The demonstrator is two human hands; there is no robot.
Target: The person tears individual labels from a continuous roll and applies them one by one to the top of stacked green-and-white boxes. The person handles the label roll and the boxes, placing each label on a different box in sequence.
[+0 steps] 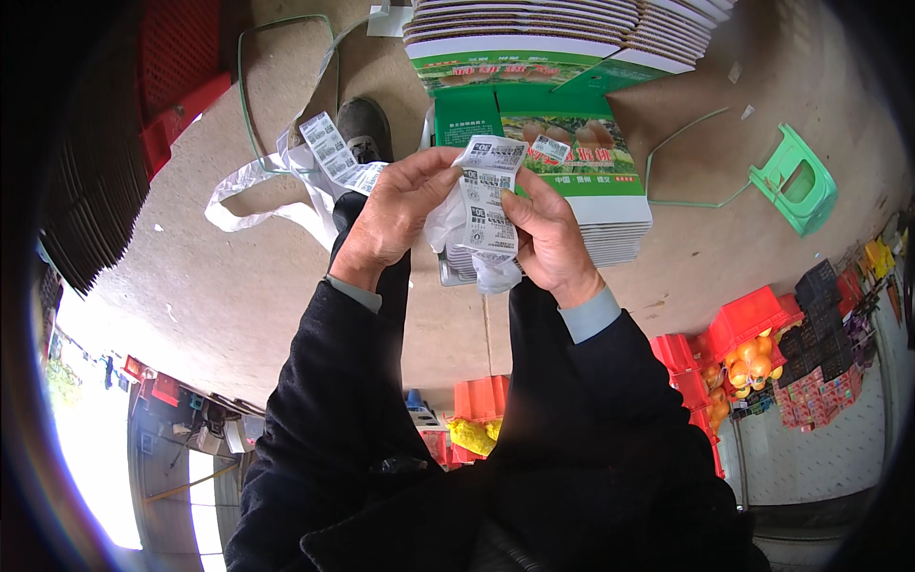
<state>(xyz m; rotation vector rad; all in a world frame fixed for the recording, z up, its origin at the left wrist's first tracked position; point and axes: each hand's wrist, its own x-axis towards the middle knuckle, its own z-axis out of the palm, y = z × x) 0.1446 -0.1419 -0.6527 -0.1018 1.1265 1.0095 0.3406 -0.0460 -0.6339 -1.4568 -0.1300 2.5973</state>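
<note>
Between both hands hangs a strip of printed labels [492, 196], white with black print and codes. My left hand [404, 204] pinches its left edge between thumb and fingers. My right hand [547, 232] grips the opposite edge, thumb on top. A further length of printed labels [330, 150] trails off beyond my left hand over my leg; whether it joins the held strip is hidden. Just past my hands lies a stack of flat green-and-white cardboard cartons [611, 207] with a fruit picture. One loose label [550, 148] rests on the top carton.
Behind the cartons stands another pile of folded cartons [522, 50]. White backing strip [279, 214] and green strapping [243, 93] lie on the floor at left. A green plastic stool [797, 182] stands right, near more strapping [650, 154]. Red crates [750, 322] and oranges [749, 361] are farther off.
</note>
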